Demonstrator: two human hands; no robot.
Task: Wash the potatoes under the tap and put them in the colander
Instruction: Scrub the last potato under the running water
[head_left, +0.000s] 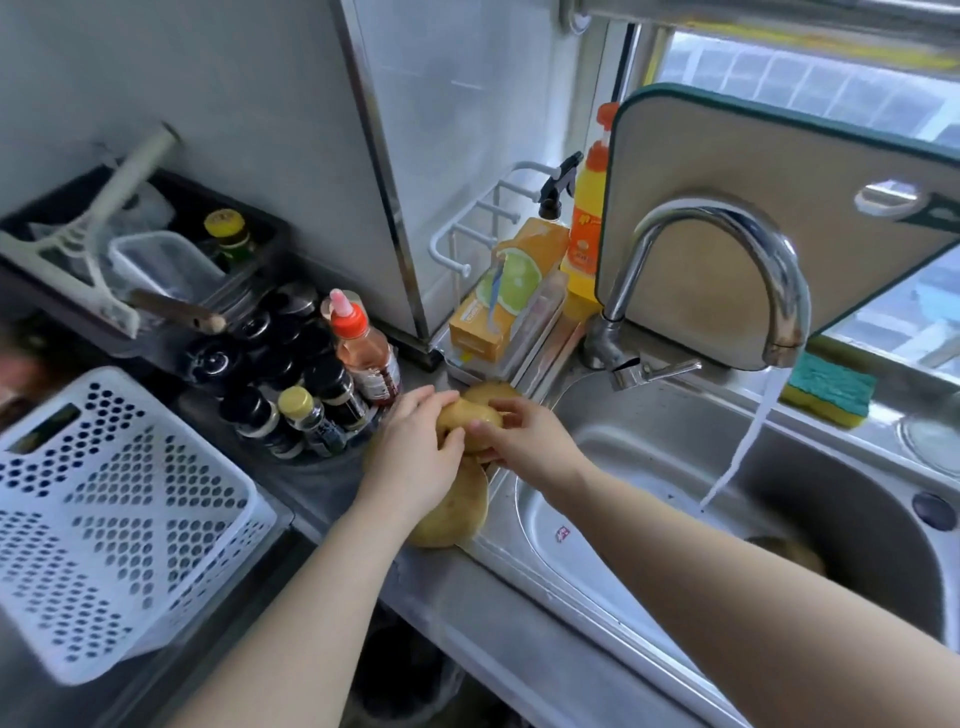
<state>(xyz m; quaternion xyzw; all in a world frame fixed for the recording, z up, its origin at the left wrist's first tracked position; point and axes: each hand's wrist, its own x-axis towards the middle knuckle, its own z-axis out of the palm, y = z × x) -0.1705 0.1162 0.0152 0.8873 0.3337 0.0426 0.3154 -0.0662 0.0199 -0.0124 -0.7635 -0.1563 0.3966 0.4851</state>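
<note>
Potatoes (457, 514) lie in a small heap on the steel tabletop (457, 597), just beside the left rim of the sink (649, 457). The top potato (470, 415) is gripped from both sides: the left hand (410, 462) curls its fingers over its left end, and the right hand (524, 441) pinches its right end between thumb and fingers. No writing can be read anywhere. The yellow bottle (587, 208) with an orange cap bears an orange label whose print is blurred. The orange box (509, 291) beside it shows a lime slice and small unreadable text. The red-capped sauce bottle (363, 353) has a dark label too blurred to read, and a small red-and-white sticker (563, 532) sits on the sink wall. The white perforated colander (119, 519) stands at the left, well apart from the heap, with a cluster of dark spice bottles (291, 364) between them. The tap (727, 249) runs a thin stream of water (743, 436) into the sink, apart from both hands. Behind the tap a cutting board (727, 156) leans upright, and a green-and-yellow sponge (826, 395) lies on the sink ledge. A brown rounded thing (789, 551) in the basin is partly hidden by the right forearm.
</note>
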